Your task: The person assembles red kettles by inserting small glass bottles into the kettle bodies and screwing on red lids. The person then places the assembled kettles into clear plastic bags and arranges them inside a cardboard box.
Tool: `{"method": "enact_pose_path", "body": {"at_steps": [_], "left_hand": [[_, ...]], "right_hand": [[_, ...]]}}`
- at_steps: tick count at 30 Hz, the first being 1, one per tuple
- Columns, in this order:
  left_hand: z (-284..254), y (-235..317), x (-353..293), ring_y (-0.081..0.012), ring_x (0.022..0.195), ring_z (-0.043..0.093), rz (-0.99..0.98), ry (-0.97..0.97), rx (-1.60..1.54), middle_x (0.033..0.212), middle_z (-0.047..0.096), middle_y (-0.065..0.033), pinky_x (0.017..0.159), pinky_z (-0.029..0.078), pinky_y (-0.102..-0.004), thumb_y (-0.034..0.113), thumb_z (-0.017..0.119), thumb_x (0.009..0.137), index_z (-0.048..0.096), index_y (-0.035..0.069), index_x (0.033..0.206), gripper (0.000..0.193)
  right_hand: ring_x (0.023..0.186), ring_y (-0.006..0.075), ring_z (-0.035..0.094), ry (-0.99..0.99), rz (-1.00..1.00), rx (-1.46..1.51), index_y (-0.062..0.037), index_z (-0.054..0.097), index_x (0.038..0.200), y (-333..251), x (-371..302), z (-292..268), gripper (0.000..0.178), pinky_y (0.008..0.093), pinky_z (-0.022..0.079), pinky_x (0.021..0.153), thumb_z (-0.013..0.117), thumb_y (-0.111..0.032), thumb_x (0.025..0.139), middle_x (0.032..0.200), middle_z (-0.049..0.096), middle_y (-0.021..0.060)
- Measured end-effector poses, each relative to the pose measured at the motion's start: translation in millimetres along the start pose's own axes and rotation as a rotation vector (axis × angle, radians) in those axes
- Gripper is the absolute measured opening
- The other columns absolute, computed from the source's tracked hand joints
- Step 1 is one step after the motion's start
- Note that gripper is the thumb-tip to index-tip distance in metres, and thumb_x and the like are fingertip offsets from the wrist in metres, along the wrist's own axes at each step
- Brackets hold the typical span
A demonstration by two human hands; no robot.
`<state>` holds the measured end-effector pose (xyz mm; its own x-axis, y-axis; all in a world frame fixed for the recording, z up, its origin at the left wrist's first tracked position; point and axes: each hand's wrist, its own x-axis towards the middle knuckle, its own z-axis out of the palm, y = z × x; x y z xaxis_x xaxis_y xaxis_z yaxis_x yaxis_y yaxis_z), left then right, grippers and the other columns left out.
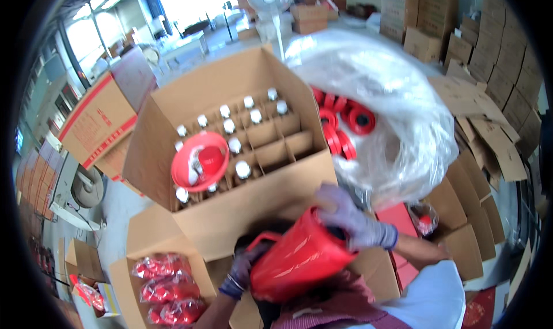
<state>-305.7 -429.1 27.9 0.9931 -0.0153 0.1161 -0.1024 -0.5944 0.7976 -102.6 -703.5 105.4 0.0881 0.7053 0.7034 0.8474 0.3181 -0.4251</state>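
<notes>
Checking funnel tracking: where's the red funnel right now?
Head view, left of centre: the red funnel sits on the bottles in the divided cardboard box, above the red jug.

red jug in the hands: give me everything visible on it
The red jug looks like glossy plastic with a loop handle at its lower left. It is tilted, mouth up and to the right, close to the person's chest below the divided carton. The gloved right hand covers its rim; the gloved left hand is at the handle. Contents cannot be seen.
</notes>
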Motion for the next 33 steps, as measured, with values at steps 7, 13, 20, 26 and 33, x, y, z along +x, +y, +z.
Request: {"method": "enact_pose_path", "body": {"at_steps": [7,13,20,26,33], "left_hand": [[-1,60,49,-0.0267,0.108,0.064,0.534,0.319,0.416,0.109,0.069,-0.0089,0.099,0.047,-0.0405,0.01,0.062,0.074,0.069,0.01,0.094,0.021],[-5,23,44,-0.0267,0.106,0.065,-0.05,0.176,-0.317,0.108,0.069,-0.0099,0.096,0.05,-0.0403,0.011,0.064,0.076,0.069,0.007,0.104,0.028],[10,-13,26,-0.0176,0.088,0.068,-0.333,0.304,-0.52,0.098,0.072,-0.009,0.078,0.055,-0.0318,0.011,0.061,0.091,0.069,-0.002,0.104,0.02],[7,29,51,-0.0223,0.094,0.067,0.318,0.511,0.09,0.096,0.072,-0.014,0.087,0.052,-0.0384,0.008,0.061,0.086,0.067,-0.004,0.095,0.016],[5,-70,3,-0.0252,0.103,0.066,-0.157,0.281,-0.403,0.107,0.07,-0.0114,0.102,0.044,-0.039,0.006,0.061,0.083,0.067,-0.002,0.111,0.029]], "right_hand": [[0.131,0.0303,0.043,0.562,1.264,1.48,-0.004,0.04,0.142,50,-63,74,0.065,0.0399,0.025,0.116,0.039,-0.053,0.099,0.149,0.038,0.0152],[0.135,0.0347,0.036,0.339,1.141,0.693,-0.0006,0.041,0.139,58,-95,75,0.057,0.0427,0.027,0.114,0.036,-0.043,0.102,0.148,0.038,0.0171],[0.139,0.0403,0.025,-0.055,0.023,0.18,-0.0035,0.043,0.139,0,2,12,0.057,0.047,0.02,0.114,0.044,-0.043,0.098,0.147,0.031,0.0231],[0.128,0.0212,0.044,0.553,0.797,1.256,-0.01,0.034,0.143,63,-60,70,0.047,0.0337,0.036,0.109,0.046,-0.007,0.097,0.133,0.046,0.0076],[0.133,0.0387,0.032,0.013,0.087,0.075,-0.0082,0.041,0.142,15,14,7,0.075,0.0453,0.027,0.11,0.053,-0.059,0.088,0.146,0.032,0.0208]]}}
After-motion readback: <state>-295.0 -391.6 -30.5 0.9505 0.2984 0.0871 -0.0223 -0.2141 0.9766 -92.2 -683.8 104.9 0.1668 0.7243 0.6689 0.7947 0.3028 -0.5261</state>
